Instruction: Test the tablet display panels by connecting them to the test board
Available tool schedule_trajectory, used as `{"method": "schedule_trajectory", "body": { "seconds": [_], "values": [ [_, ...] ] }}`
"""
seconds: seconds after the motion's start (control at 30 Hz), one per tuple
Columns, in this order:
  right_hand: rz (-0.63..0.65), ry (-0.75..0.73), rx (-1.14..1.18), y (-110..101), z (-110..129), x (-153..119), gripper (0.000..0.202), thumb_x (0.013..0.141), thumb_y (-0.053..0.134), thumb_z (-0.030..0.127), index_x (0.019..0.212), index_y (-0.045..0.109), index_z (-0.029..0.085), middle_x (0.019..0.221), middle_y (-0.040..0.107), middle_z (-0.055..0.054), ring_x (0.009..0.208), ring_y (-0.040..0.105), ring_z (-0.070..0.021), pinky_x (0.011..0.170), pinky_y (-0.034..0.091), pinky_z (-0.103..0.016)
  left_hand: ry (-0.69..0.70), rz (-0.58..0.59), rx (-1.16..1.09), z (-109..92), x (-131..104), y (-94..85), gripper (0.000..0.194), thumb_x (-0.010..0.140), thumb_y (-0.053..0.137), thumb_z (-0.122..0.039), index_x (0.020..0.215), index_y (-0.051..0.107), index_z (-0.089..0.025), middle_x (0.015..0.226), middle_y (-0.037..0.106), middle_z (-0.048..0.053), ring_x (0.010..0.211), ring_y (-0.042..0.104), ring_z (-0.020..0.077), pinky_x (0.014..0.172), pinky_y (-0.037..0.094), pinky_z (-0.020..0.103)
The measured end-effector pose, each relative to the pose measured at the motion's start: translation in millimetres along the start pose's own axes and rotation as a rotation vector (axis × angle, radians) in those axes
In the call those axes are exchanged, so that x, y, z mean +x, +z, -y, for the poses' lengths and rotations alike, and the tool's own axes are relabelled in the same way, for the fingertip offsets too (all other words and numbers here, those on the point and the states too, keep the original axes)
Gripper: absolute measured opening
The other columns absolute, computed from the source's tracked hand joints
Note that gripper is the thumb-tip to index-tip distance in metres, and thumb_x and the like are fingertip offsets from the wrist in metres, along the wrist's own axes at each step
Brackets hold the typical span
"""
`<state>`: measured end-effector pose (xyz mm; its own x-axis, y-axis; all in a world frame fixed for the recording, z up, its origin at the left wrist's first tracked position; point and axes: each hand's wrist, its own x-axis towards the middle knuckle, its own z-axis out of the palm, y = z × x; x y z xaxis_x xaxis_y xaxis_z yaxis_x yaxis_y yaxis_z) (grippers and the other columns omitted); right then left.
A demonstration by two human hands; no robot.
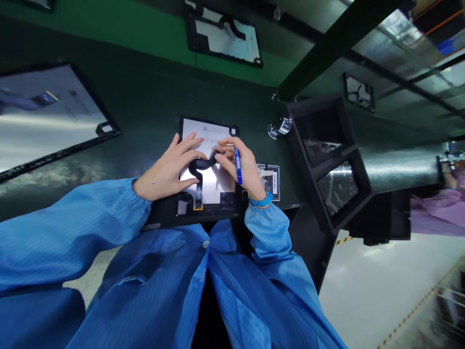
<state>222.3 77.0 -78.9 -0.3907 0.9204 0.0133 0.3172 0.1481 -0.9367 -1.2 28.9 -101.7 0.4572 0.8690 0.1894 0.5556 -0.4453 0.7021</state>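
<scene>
A display panel (218, 189) with a silvery back and black frame lies flat on the dark bench in front of me. A black flex cable (199, 165) curves over it in an S shape, its lower end at a gold-edged connector. My left hand (172, 167) rests spread on the panel's left side, thumb and fingers touching the cable. At the cable's upper right end, my right hand (240, 162) closes its thumb and fingertips on it. A blue pen (238, 166) is tucked between the fingers of that same hand.
A larger display panel (72, 116) lies at left, another panel (225, 36) at the back. Right of my hand are a labelled card (274, 182), a shiny metal ring-like piece (280, 128) and a black two-compartment tray (319, 167). A dark green post (327, 53) rises behind.
</scene>
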Motion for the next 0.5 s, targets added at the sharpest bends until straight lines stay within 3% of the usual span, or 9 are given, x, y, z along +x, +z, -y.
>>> {"method": "schedule_trajectory", "body": {
  "seconds": [0.07,0.13,0.27,0.37,0.5],
  "values": [
    [-0.024,0.010,0.080,-6,9,-9,0.030,0.085,0.073,0.045,0.103,0.060,0.024,0.085,0.067,0.001,0.075,0.066,-0.0136,0.070,0.056,-0.029,-0.008,-0.029,-0.086,-13,2,-5.7,0.044,0.090,0.063,-0.048,0.125,0.060,-0.020,0.155,0.046,0.016,0.152,0.029,0.0355,0.124,0.016,0.063],
    [-0.078,-0.016,0.126,-14,21,-16,0.027,0.084,0.075,0.043,0.097,0.059,0.026,0.084,0.066,0.002,0.076,0.064,-0.0136,0.067,0.055,-0.028,-0.055,-0.062,-0.296,-28,7,-13.8,0.046,0.088,0.069,-0.044,0.126,0.063,-0.019,0.151,0.053,0.016,0.145,0.043,0.0348,0.121,0.030,0.058],
    [-0.057,-0.148,0.177,-23,41,-27,0.022,0.084,0.078,0.033,0.090,0.057,0.030,0.089,0.069,0.004,0.077,0.063,-0.0136,0.072,0.053,-0.030,-0.238,-0.043,-0.736,-51,26,-27.6,0.029,0.088,0.071,-0.035,0.113,0.076,-0.022,0.110,0.078,0.007,0.106,0.073,0.0263,0.100,0.057,0.040],
    [-0.009,-0.237,0.231,-25,47,-32,0.022,0.085,0.077,0.029,0.088,0.055,0.031,0.086,0.070,0.007,0.080,0.066,-0.0148,0.075,0.053,-0.033,-0.279,0.049,-0.800,-64,42,-30.3,0.017,0.076,0.081,-0.026,0.093,0.082,-0.025,0.086,0.079,0.001,0.086,0.076,0.0231,0.087,0.063,0.035],
    [-0.026,-0.260,0.184,-38,37,-42,0.017,0.088,0.073,0.031,0.092,0.056,0.031,0.088,0.070,0.007,0.084,0.070,-0.0160,0.079,0.058,-0.035,-0.287,0.046,-0.711,-77,52,-25.2,0.015,0.069,0.084,-0.024,0.084,0.082,-0.024,0.079,0.078,0.001,0.074,0.074,0.0200,0.077,0.063,0.031]
  ]
}}
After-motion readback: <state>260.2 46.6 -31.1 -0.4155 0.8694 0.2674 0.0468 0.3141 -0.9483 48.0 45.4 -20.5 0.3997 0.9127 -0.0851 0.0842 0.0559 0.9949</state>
